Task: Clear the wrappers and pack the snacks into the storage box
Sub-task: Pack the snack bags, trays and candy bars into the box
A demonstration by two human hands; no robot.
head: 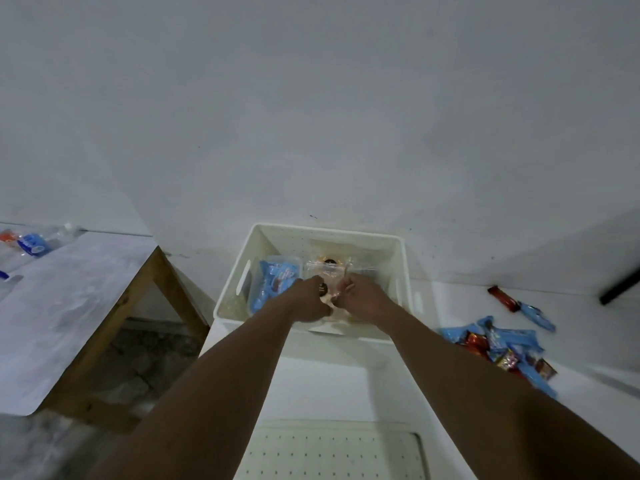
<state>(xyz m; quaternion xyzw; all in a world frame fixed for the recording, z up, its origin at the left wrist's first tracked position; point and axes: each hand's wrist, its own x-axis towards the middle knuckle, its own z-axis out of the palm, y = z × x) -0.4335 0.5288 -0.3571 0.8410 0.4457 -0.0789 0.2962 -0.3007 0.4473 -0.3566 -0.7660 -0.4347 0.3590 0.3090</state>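
Your left hand (309, 304) and right hand (363, 299) meet inside the white perforated storage box (401, 261) on the white surface (346, 382), fingers clenched on a clear snack bag (329, 271). A blue packet (275, 282) lies in the box's left side. Loose blue and red snacks (502, 344) lie piled to the box's right.

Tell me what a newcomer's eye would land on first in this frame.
First, the two bare arms reaching into the white storage box at centre, where the left hand and right hand grip a clear snack packet beside a blue packet. Next, the heap of blue and red snacks on the white surface to the right.
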